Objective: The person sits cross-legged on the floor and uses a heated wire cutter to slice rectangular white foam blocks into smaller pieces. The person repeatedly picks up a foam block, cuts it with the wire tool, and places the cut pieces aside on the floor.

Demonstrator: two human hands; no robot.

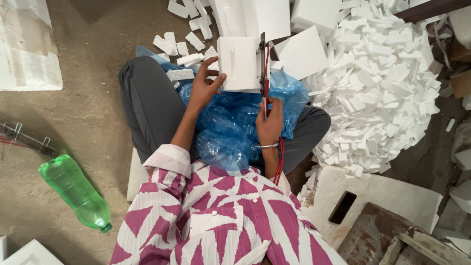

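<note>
Head view looks straight down on a seated person in a magenta-and-white shirt [221, 221] and grey trousers [147, 108]. At about 12 o'clock from the lap, the left hand [205, 87] closes on a white foam block [239, 63], thumb on its near face and fingers wrapped round its left edge. The right hand [270, 122], at 1 o'clock and just beside the left, is clenched round the handle of a thin cutter [264, 68] with red wires; the cutter's upright frame lies against the block's right edge. A bangle [268, 145] circles the right wrist. Crumpled blue plastic [235, 122] covers the lap beneath both hands. At 2 to 3 o'clock a large heap of cut foam pieces [382, 83] spreads over the floor; more pieces [184, 44] lie at 11 o'clock. A green bottle [76, 191] lies on its side at 8 o'clock. A dark phone [342, 207] rests on a foam slab [392, 196] at 4 o'clock.
</note>
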